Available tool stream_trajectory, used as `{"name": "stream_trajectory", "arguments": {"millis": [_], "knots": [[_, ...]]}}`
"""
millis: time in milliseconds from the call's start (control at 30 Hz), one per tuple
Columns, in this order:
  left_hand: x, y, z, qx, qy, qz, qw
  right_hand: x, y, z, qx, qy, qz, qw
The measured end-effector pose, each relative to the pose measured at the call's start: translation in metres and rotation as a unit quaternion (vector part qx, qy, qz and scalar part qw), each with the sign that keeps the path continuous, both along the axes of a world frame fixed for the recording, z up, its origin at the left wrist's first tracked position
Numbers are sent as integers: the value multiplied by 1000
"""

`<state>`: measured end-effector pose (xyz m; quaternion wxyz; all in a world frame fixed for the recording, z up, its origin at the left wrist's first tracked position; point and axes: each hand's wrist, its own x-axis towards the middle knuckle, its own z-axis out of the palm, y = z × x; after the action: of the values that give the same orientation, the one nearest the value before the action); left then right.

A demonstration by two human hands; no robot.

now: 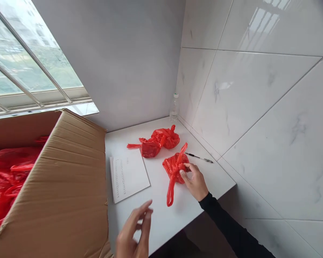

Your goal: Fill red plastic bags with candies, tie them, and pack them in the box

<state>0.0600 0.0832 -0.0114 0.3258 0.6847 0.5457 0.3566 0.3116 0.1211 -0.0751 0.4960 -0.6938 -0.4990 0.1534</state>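
A knotted red plastic bag [172, 166] lies on the white table [161, 229], one loop of its handle pointing toward me. My right hand [195, 181] pinches the bag near its knot, thumb and fingers closed on the plastic. In front of me, at the table's near left, my left hand [136, 231] is raised with nothing in it, fingers bent and apart. Farther back sit two more tied red bags [150, 147], pressed against each other. What the bags contain is hidden.
A large cardboard box [70, 186] full of red bags [10, 172] stands on the left. Printed paper sheets [130, 175] lie beside it. A pen [199, 157] rests near the tiled wall [258, 107]; a clear bottle [174, 109] stands in the corner.
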Motion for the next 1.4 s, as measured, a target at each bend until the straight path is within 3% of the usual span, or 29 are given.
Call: {"name": "stream_trajectory", "arguments": {"millis": [133,233,367,500,567,767,900,967,1133,1233,1300,1400], "knots": [[38,23,-12,93,41,-68,992,-19,-31,22,9,16,60,998],[52,27,-23,97,65,-83,990,-30,-49,36,6,23,92,995],[33,15,-31,85,79,-40,992,-29,-61,39,-17,6,104,994],[4,1,-33,69,71,34,994,-21,-66,32,-49,4,70,996],[2,-4,-33,78,65,47,994,-22,-67,31,-40,-16,71,997],[12,0,-27,132,26,-41,990,-34,-63,44,-45,-48,173,983],[5,0,-28,96,-9,51,994,-25,-65,49,-64,-14,131,989],[5,-1,-27,100,-15,68,993,-21,-68,49,-69,-17,129,989],[18,2,-16,152,26,-51,987,-20,-72,52,-69,-32,183,980],[16,3,-10,133,-6,-5,991,-17,-74,56,-72,-16,164,984],[12,2,-7,126,-14,18,992,-15,-75,58,-89,-19,196,976],[11,-3,-3,153,21,-42,987,-14,-75,60,-101,-36,262,959]]}}
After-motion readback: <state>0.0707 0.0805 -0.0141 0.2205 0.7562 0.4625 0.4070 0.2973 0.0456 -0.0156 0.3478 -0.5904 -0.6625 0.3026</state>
